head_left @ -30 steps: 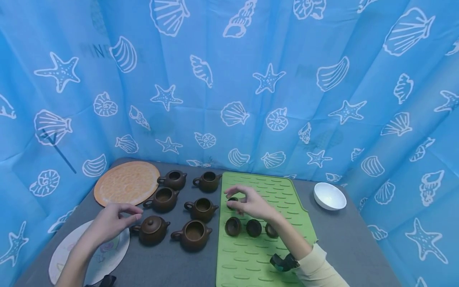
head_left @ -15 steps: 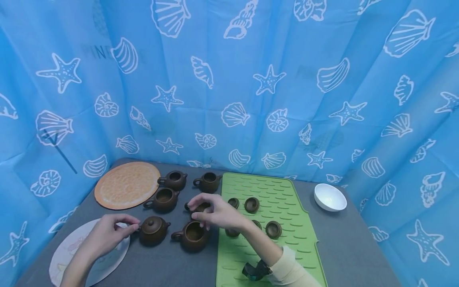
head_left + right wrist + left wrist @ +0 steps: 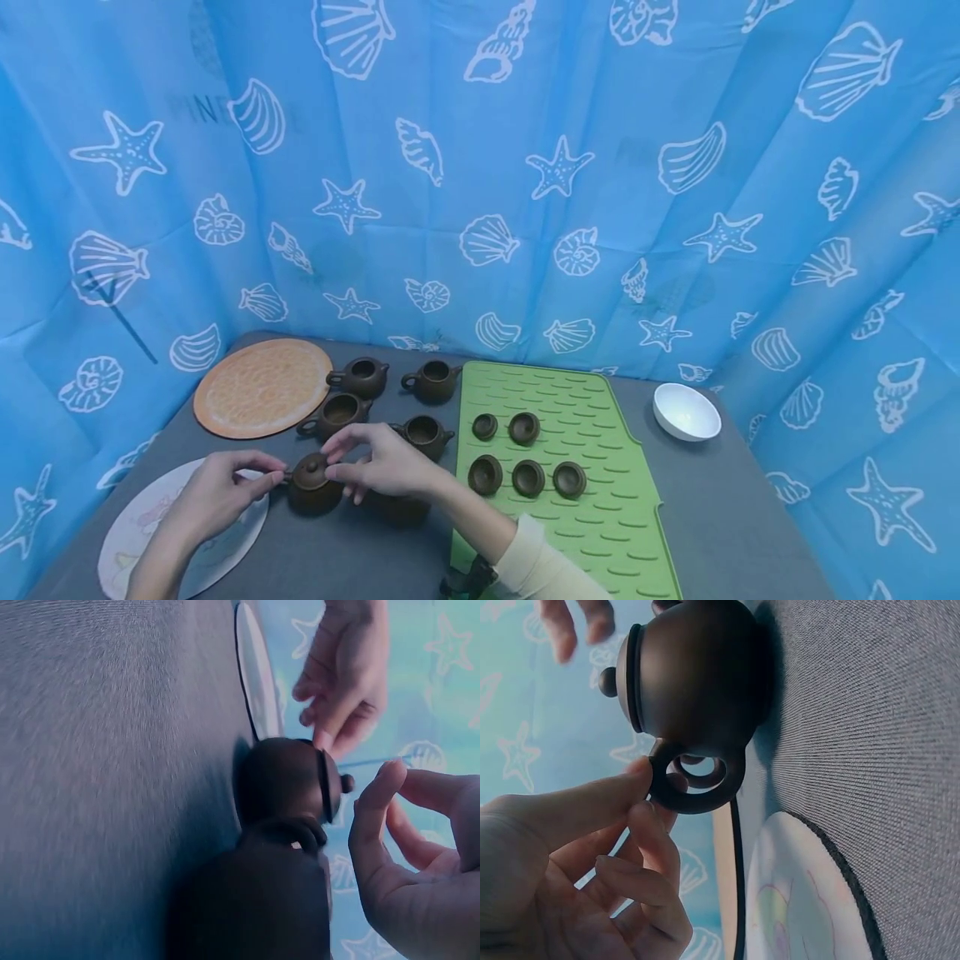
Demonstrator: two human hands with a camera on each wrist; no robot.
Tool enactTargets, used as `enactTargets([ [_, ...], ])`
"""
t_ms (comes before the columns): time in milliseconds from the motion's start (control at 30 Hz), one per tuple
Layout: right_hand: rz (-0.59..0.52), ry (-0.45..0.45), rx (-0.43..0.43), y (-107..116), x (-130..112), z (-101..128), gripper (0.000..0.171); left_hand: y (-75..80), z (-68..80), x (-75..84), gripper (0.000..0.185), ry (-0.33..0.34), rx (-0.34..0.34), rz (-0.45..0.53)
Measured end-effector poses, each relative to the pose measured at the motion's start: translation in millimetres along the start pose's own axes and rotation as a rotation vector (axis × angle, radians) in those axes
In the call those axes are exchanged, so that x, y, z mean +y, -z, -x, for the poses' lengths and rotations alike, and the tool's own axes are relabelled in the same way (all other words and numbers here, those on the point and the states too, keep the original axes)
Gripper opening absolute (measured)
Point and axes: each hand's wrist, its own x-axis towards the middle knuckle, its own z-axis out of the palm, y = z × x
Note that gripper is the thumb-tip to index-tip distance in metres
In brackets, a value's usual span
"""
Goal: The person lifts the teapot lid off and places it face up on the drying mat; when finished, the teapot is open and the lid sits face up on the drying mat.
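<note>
A dark brown lidded teapot [image 3: 313, 493] stands upright on the grey cloth. My left hand [image 3: 213, 492] pinches its ring handle [image 3: 697, 801] between thumb and fingers. Over on its spout side, my right hand [image 3: 390, 461] reaches in with thumb and bent index finger near the lid's knob [image 3: 347, 784]. In both wrist views a gap shows between those fingers and the knob, and they hold nothing. Under the right hand, a lidless teapot [image 3: 405, 510] is mostly hidden. Several more lidless teapots [image 3: 424, 435] stand behind.
Several small round lids [image 3: 528, 478] lie in two rows on a green ridged mat [image 3: 540, 550]. A white bowl [image 3: 686, 412] stands right of it. An orange round mat [image 3: 262, 387] lies back left, a white round mat [image 3: 225, 567] under the left forearm. A blue curtain [image 3: 480, 167] hangs behind.
My right hand has swept left from above the lids on the green mat to the lidded teapot. My left hand has moved slightly to the teapot's handle and taken hold of it.
</note>
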Motion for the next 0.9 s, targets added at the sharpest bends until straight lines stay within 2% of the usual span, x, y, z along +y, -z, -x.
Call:
enactTargets([
  [233, 0.027, -0.053, 0.059, -19.2, 2.9, -16.0, 0.023, -0.3, 0.0, 0.2, 0.02, 0.002, 0.004, -0.001],
  [467, 0.121, -0.073, 0.126, -27.4, 1.5, -23.7, 0.015, -1.2, 1.7, 1.1, 0.019, 0.008, 0.019, -0.006],
  [633, 0.184, -0.1, 0.14, -29.6, -0.4, -24.8, 0.01, -1.8, 1.7, 1.4, 0.02, 0.017, 0.02, 0.003],
  [900, 0.154, -0.024, 0.133, -21.4, -0.8, -17.0, 0.012, -1.8, 1.7, 2.2, 0.02, 0.019, 0.022, -0.003],
])
